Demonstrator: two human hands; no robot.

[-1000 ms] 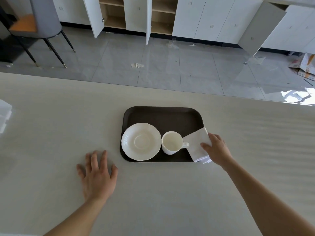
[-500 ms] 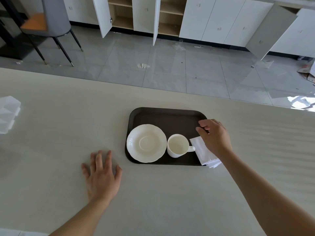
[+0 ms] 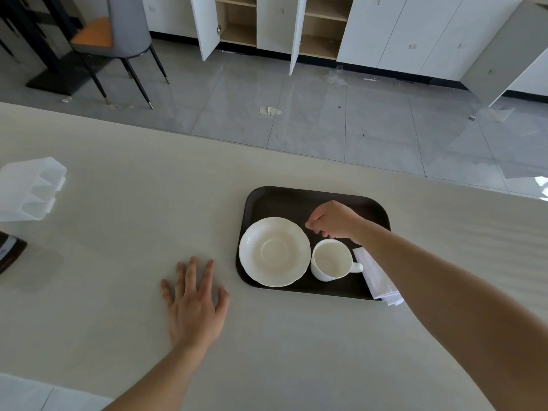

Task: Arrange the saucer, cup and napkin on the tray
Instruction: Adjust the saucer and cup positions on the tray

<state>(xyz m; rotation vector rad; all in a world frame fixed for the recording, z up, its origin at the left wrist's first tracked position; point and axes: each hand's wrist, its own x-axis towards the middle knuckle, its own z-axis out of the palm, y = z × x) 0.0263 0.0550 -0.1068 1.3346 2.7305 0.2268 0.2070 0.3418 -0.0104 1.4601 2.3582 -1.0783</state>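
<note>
A dark brown tray lies on the pale table. On its left part sits a white saucer, and right of that stands a white cup with its handle pointing right. A folded white napkin lies at the tray's right front corner, overhanging the edge, partly hidden under my forearm. My right hand hovers over the tray just behind the cup, fingers loosely curled, holding nothing. My left hand rests flat on the table, left of the tray, fingers spread.
A translucent plastic container stands at the table's left edge, with a dark object in front of it. Beyond the far table edge are a grey tiled floor, a chair and white cabinets with open doors.
My right hand let go of the napkin and moved left and away, over the tray to behind the cup. The left hand stayed flat. The camera shifted right.
</note>
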